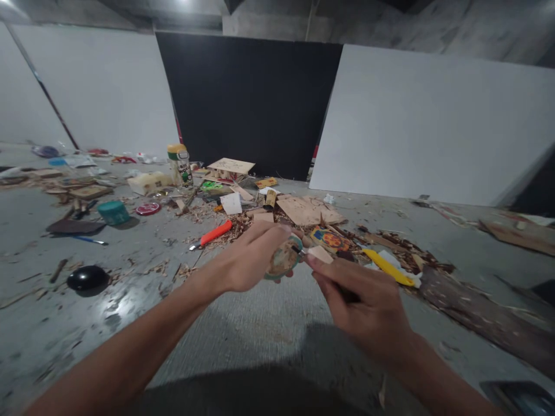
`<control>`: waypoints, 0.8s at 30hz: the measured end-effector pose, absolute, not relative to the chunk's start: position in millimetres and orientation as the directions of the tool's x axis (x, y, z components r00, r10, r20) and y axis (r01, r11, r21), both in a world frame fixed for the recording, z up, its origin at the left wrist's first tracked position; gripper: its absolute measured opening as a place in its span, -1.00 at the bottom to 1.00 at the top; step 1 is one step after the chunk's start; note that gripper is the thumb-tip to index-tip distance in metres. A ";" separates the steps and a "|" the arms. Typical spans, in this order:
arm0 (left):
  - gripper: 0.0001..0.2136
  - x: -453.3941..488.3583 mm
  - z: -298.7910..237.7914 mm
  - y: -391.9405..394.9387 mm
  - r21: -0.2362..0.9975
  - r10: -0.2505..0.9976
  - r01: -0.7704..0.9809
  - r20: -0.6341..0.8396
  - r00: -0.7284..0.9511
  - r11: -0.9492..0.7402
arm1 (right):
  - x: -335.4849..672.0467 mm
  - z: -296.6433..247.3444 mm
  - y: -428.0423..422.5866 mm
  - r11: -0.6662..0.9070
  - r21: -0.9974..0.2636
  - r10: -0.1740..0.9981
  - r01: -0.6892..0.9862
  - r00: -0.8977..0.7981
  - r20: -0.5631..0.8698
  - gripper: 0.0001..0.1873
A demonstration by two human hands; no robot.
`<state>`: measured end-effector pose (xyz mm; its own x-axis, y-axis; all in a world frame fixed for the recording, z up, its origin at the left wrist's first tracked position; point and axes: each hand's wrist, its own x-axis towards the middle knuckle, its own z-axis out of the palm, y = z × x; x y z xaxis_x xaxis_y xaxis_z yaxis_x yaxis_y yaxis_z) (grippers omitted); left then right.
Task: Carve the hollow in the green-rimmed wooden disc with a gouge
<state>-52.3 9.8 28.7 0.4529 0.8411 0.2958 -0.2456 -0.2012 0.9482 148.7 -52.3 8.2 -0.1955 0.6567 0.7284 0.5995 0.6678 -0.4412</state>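
My left hand (255,254) is closed around a round wooden piece (281,260) with a green rim and a pale brown face. Some of its fingertips show beneath the lower edge, and the back of the hand covers the left side. My right hand (364,294) grips a slim paintbrush (300,252) with a silvery collar and a dark tip. That tip lies over the right part of the round face; whether it touches cannot be made out. Most of the handle is hidden inside my fingers. Just beyond my right fingertips is a pale wooden block (319,254).
Wood shavings litter the concrete floor. An orange utility knife (217,233) lies ahead on the left, a yellow-handled tool (388,267) on the right beside a bark-covered log (481,318). Farther off are a teal jar (113,212), a black rounded object (88,279) and a yellow-lidded bottle (179,166).
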 end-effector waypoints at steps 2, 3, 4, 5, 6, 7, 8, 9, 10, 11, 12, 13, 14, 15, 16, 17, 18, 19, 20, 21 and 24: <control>-0.83 -53.0 27.3 11.8 0.963 0.784 -0.092 0.261 0.563 -0.254 | 153.8 8.0 -49.5 0.708 -0.316 0.602 0.632 -0.305 0.737 -0.69; -0.83 -53.4 26.6 12.4 0.956 0.767 -0.058 0.268 0.583 -0.289 | 156.0 8.4 -48.2 0.704 -0.332 0.618 0.628 -0.312 0.722 -0.70; -0.84 -53.7 25.8 12.8 0.943 0.760 -0.051 0.296 0.579 -0.329 | 157.8 9.2 -47.1 0.686 -0.387 0.657 0.616 -0.296 0.693 -0.71; -0.86 -53.9 25.0 12.8 0.930 0.756 -0.053 0.327 0.567 -0.363 | 159.4 10.4 -46.1 0.653 -0.469 0.710 0.595 -0.266 0.652 -0.73; -0.87 -54.0 24.2 12.5 0.923 0.759 -0.054 0.345 0.553 -0.380 | 160.8 11.8 -45.3 0.606 -0.561 0.768 0.564 -0.232 0.596 -0.74; -0.88 -53.7 23.5 11.9 0.926 0.768 -0.049 0.338 0.543 -0.373 | 162.0 13.3 -44.5 0.553 -0.649 0.820 0.522 -0.205 0.534 -0.76; -0.88 -53.3 22.8 11.2 0.938 0.786 -0.043 0.314 0.533 -0.345 | 163.0 14.7 -43.8 0.497 -0.728 0.864 0.472 -0.195 0.464 -0.77; -0.88 -52.5 22.4 10.3 0.952 0.807 -0.041 0.280 0.519 -0.304 | 163.9 15.8 -43.1 0.437 -0.801 0.900 0.410 -0.194 0.391 -0.78; -0.87 -51.6 22.3 9.5 0.964 0.829 -0.044 0.247 0.502 -0.261 | 164.4 16.4 -42.4 0.372 -0.865 0.926 0.337 -0.199 0.320 -0.79; -0.86 -50.5 22.5 8.9 0.973 0.847 -0.048 0.219 0.485 -0.224 | 164.5 16.5 -41.9 0.305 -0.913 0.944 0.272 -0.210 0.253 -0.77; -0.83 -49.4 23.1 8.5 0.979 0.855 -0.045 0.196 0.479 -0.199 | 164.2 16.2 -41.5 0.247 -0.941 0.956 0.230 -0.217 0.198 -0.75; -0.80 -48.3 24.0 8.6 0.982 0.854 -0.032 0.180 0.488 -0.188 | 163.7 15.5 -41.4 0.218 -0.951 0.962 0.221 -0.216 0.170 -0.74; -0.75 -47.2 25.1 9.0 0.982 0.844 -0.007 0.165 0.511 -0.188 | 163.0 14.4 -41.5 0.231 -0.941 0.962 0.247 -0.203 0.182 -0.74; -0.68 -46.2 26.2 9.8 0.982 0.827 0.027 0.144 0.543 -0.188 | 162.5 13.3 -41.7 0.289 -0.908 0.953 0.305 -0.185 0.241 -0.75; -0.62 -45.5 27.2 10.8 0.980 0.807 0.059 0.120 0.578 -0.188 | 162.4 12.0 -41.9 0.380 -0.842 0.925 0.383 -0.181 0.335 -0.76; -0.57 -44.9 27.9 12.0 0.978 0.788 0.083 0.101 0.608 -0.189 | 163.0 10.8 -42.0 0.482 -0.745 0.875 0.462 -0.203 0.440 -0.76; -0.56 -44.6 28.2 13.1 0.977 0.770 0.095 0.091 0.631 -0.193 | 164.2 9.7 -42.0 0.574 -0.625 0.809 0.529 -0.251 0.531 -0.76; -0.56 -44.6 28.2 14.2 0.974 0.755 0.101 0.088 0.650 -0.201 | 166.0 9.0 -41.7 0.648 -0.501 0.739 0.573 -0.317 0.594 -0.74; -0.58 -45.0 27.7 15.2 0.971 0.739 0.103 0.092 0.668 -0.214 | 168.0 8.5 -41.4 0.701 -0.394 0.677 0.595 -0.381 0.629 -0.71; -0.61 -45.6 27.1 16.0 0.967 0.721 0.101 0.103 0.686 -0.234 | 169.6 8.5 -41.0 0.736 -0.317 0.631 0.598 -0.435 0.643 -0.70; -0.67 -48.9 24.9 17.7 0.950 0.694 0.102 0.140 0.707 -0.295 | 169.1 10.2 -41.3 0.731 -0.361 0.646 0.579 -0.417 0.640 -0.71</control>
<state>-48.9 17.7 24.9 0.7066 0.6936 0.1400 0.1016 -0.2952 0.9500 169.1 -41.3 10.2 -0.4170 0.6457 0.6396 0.5792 0.7311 -0.3605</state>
